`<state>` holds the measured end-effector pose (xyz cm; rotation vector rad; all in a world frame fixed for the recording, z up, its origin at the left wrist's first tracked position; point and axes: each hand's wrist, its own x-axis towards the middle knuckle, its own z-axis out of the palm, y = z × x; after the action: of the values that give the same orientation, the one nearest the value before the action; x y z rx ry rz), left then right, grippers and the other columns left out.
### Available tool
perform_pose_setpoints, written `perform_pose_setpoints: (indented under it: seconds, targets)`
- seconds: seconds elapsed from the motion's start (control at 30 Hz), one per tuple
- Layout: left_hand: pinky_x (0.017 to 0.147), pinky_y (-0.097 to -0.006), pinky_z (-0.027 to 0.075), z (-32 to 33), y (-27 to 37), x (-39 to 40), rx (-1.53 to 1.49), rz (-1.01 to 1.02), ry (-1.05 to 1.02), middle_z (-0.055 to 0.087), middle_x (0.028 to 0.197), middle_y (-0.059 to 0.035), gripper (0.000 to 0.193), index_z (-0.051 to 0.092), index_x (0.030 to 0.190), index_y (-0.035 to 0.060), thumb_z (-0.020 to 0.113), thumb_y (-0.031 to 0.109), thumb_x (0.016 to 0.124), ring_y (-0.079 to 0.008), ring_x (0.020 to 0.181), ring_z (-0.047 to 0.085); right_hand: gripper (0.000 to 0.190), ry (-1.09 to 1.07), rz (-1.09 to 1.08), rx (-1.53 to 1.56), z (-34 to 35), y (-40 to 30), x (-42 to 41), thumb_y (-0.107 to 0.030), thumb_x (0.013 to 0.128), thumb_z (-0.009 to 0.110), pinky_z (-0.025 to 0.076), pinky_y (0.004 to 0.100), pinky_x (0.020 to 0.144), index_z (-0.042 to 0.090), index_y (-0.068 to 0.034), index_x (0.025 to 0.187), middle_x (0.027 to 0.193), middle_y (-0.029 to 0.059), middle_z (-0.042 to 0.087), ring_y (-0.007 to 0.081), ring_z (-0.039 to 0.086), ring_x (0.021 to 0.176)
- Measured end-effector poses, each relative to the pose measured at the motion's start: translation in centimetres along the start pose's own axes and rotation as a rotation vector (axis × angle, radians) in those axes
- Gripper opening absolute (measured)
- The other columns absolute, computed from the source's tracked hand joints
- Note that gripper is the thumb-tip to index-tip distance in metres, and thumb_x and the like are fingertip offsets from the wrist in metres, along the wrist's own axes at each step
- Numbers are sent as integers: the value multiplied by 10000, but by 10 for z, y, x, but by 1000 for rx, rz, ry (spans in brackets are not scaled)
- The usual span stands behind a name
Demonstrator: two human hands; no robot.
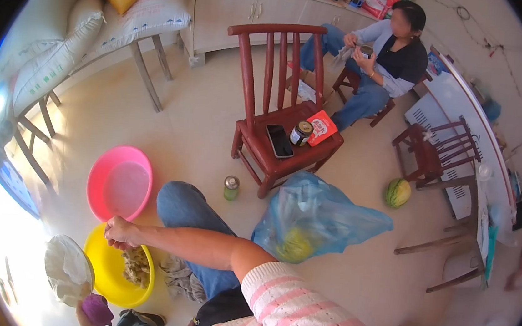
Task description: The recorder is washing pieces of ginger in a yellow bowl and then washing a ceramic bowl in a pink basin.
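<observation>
My right hand (121, 233) is over the upper rim of a yellow plastic basin (147, 289), fingers curled downward; whether they hold anything is hidden. Inside the basin lies a clump of greyish-brown, fibrous-looking material (136, 266). At the lower left, my left hand (82, 318) is partly hidden behind a crumpled purple cloth (97, 311) that it seems to grip. Just above it stands a round container lined with whitish material (67, 267). A pink basin (120, 182) with cloudy contents adjoins the yellow one. A grey cloth (181, 278) lies right of the yellow basin.
A red wooden chair (267, 149) bears a phone (279, 141), a jar (301, 133) and a red packet (323, 127). Near it are a green bottle (231, 188), a blue plastic bag (322, 216) and a striped melon (397, 193). Another person (384, 57) sits beyond, holding a jar.
</observation>
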<state>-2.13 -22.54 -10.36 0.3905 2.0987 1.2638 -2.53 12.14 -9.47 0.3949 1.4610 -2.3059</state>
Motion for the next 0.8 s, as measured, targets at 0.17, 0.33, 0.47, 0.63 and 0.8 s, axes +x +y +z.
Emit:
perform_pose_setpoints:
  seconds: [0.17,0.33,0.47,0.63,0.8]
  targets:
    - [626,-297,419,8,-8,25,589,202,89,540,757,-40,45,530,794,71,538,106,768,-195,694,530,122,106,16,-114,-3,15,20,-81,798,545,411,281,392,520,-15,897,678,83,572,137,514,486]
    - [639,-299,442,13,-22,35,-684,-145,194,569,762,-40,147,540,852,64,595,148,744,-170,722,557,131,34,-53,-164,7,18,16,-71,754,583,398,299,358,511,-9,845,620,99,555,160,511,455]
    - [556,-306,493,-1,-48,37,-602,34,13,595,737,-78,195,525,943,49,578,160,792,-181,657,600,313,-15,-215,-276,22,21,10,-166,698,702,445,307,457,518,-4,892,673,100,576,179,546,523]
    - [596,-351,549,14,-21,44,-566,-197,271,611,815,-116,313,577,952,-37,510,235,811,-242,667,634,477,48,-450,-493,19,44,22,-234,610,763,465,355,736,530,15,942,853,151,592,265,580,823]
    - [464,-344,510,25,-4,50,-658,-245,327,609,762,-137,357,565,963,-20,452,295,839,-249,569,609,465,121,-485,-480,21,48,28,-198,586,733,468,362,737,530,21,942,872,163,594,287,584,829]
